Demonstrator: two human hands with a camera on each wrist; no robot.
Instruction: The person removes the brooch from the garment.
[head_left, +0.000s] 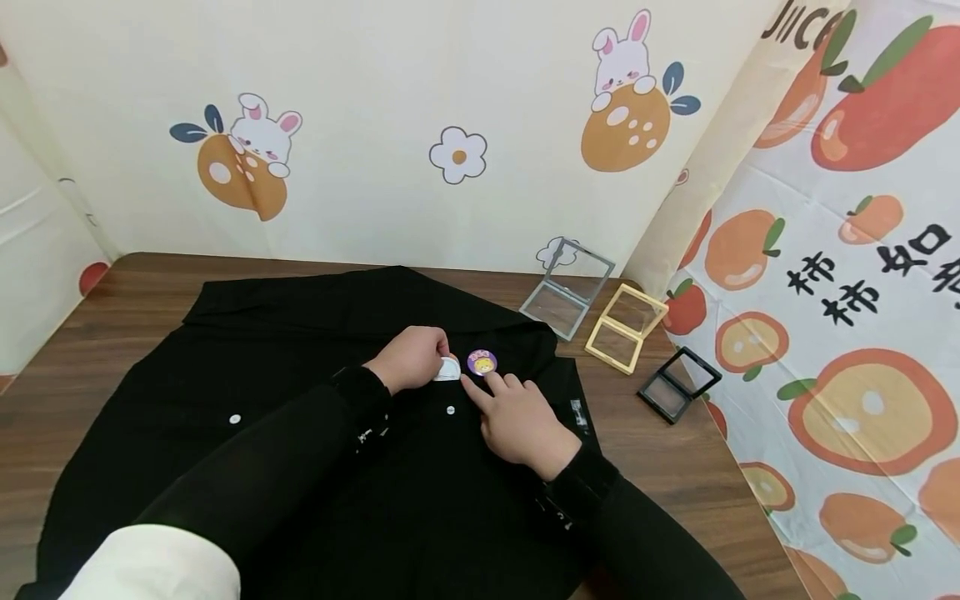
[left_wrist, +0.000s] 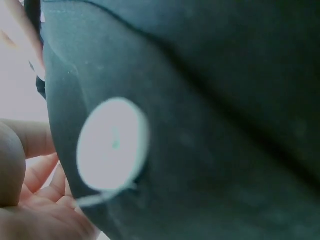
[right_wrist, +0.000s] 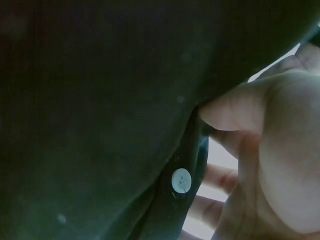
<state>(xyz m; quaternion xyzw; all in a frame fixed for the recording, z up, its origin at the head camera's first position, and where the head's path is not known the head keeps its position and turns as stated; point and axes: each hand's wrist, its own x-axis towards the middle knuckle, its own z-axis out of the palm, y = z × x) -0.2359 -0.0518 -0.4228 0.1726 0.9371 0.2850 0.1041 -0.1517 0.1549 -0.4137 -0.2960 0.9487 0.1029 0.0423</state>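
A black garment with small white buttons lies spread over the table. My left hand pinches the edge of a whitish badge on the cloth, partly covering it. To its right sits a round purple badge with a yellow figure. My right hand rests on the garment just below the badges, index fingertip at the white badge's lower right. In the left wrist view, dark cloth with a large white button hides most of the hand. The right wrist view shows thumb and fingers beside dark cloth and a button.
Three small open flip frames, grey, cream and black, stand along the right side of the wooden table. A rabbit-print wall covering rises behind, and a fruit-print sheet hangs at the right.
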